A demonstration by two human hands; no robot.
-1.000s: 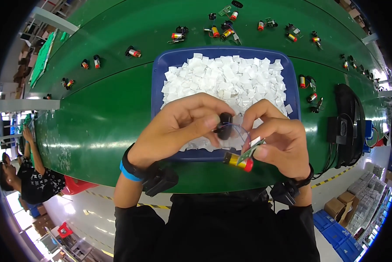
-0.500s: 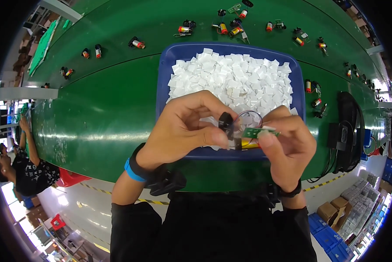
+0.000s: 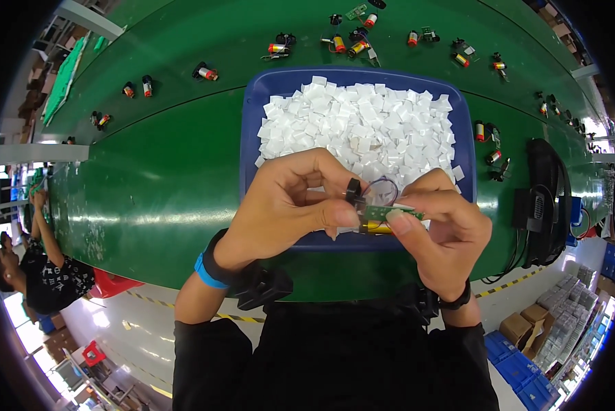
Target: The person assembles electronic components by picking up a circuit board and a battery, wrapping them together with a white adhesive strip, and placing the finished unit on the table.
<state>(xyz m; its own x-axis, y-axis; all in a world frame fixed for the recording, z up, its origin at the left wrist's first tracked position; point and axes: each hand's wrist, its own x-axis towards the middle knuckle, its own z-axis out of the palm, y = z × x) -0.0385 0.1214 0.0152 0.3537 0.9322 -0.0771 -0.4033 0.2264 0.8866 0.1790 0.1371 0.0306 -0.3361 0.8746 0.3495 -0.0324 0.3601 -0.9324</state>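
My left hand (image 3: 283, 205) is closed, thumb and fingers pinching a small black round part (image 3: 353, 190) with a clear piece beside it. Between my hands a green circuit board (image 3: 377, 213) lies alongside a yellow cylindrical battery (image 3: 377, 227). Thin dark wires (image 3: 390, 183) loop up over them. My right hand (image 3: 448, 229) is closed on the board's right end, thumb in front; a bit of white shows by its fingertips. Both hands hover over the near side of a blue tray (image 3: 250, 130) heaped with small white square pieces (image 3: 362, 123).
Similar battery-and-board assemblies (image 3: 278, 48) lie scattered along the far part of the green table (image 3: 164, 171). A black bag (image 3: 547, 198) and cables are at the right. Another person (image 3: 47, 267) works at the far left. Cartons (image 3: 520, 325) and blue crates (image 3: 520, 377) stand on the floor.
The circuit board has shifted left and now sits closer along the battery, its left end by the black part. My right hand moved slightly left with it. My left hand keeps its pinch.
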